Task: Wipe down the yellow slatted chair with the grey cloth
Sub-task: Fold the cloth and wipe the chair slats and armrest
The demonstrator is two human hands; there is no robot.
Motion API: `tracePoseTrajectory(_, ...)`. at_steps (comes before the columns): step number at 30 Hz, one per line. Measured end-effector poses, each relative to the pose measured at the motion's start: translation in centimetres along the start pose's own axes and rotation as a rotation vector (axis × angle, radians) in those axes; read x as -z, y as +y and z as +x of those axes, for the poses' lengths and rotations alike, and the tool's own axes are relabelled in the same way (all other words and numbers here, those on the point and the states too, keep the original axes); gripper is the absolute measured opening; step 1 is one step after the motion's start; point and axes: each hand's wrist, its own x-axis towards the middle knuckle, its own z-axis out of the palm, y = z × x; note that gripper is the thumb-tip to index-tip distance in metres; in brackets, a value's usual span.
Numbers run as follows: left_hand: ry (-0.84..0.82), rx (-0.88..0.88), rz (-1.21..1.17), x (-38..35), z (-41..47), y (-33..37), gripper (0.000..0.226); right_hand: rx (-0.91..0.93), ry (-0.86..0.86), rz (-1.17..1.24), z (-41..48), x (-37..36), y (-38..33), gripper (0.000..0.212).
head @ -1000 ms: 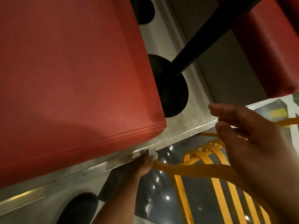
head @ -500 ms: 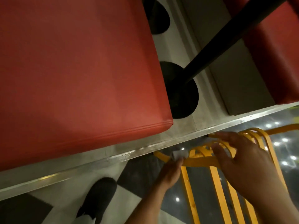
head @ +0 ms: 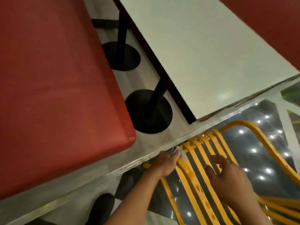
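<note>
The yellow slatted chair (head: 209, 153) fills the lower right, its curved slats running from the platform edge toward me. My left hand (head: 164, 164) is closed on the grey cloth (head: 178, 151), only a small folded bit of which shows past the fingers, pressed on the leftmost slat near its upper bend. My right hand (head: 227, 174) lies flat on the middle slats, fingers apart, holding nothing.
A red padded bench seat (head: 56, 88) fills the left, on a raised platform with a metal edge strip (head: 146, 156). A white tabletop (head: 211, 54) stands above two black round pedestal bases (head: 148, 111). A black shoe (head: 102, 207) is on the glossy dark floor (head: 253, 143).
The view has swung up and right, bringing the white tabletop into sight. My left hand with the cloth moved right along the chair's top bend. My right hand settled flat on the slats.
</note>
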Motion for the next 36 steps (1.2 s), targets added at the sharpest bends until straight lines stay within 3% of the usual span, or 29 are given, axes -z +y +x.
tracePoseTrajectory(4, -0.039, 0.007, 0.135, -1.0, -0.1, 0.6, 0.069, -0.051, -0.050, 0.064, -2.0, 1.1, 2.6, 0.041)
tracePoseTrajectory(9, -0.034, -0.055, 0.162, -2.7, -2.1, 1.6, 0.059, -0.134, -0.116, 0.086, -4.8, 0.2, 6.0, 0.041)
tracePoseTrajectory(13, -0.051, -0.168, 0.367, -4.0, -4.2, 2.4, 0.043, -0.165, -0.141, 0.156, -7.4, -1.1, 8.0, 0.045)
tracePoseTrajectory(19, -0.098, -0.336, 0.733, -5.9, -6.5, 4.2, 0.049, -0.185, -0.138, 0.184, -10.7, -2.5, 10.4, 0.042)
tracePoseTrajectory(25, -0.251, -0.307, 0.929, -5.7, -6.1, 8.1, 0.057, -0.293, -0.115, 0.228, -11.7, -2.3, 13.7, 0.044)
tracePoseTrajectory(29, -0.256, -0.074, 0.944, -4.1, -2.0, 8.5, 0.061, -0.319, -0.097, 0.238, -12.5, -2.3, 15.0, 0.047)
tracePoseTrajectory(32, -0.221, 0.001, 0.860, -4.4, -0.8, 8.0, 0.059, -0.344, -0.096, 0.269, -13.2, -2.8, 15.5, 0.046)
tracePoseTrajectory(34, -0.206, -0.064, 0.872, -5.4, -1.7, 6.9, 0.059, -0.374, -0.090, 0.317, -13.6, -3.1, 15.8, 0.044)
tracePoseTrajectory(36, -0.156, -0.264, 0.959, -6.2, -3.4, 5.1, 0.069, -0.403, -0.089, 0.349, -14.0, -3.2, 15.6, 0.043)
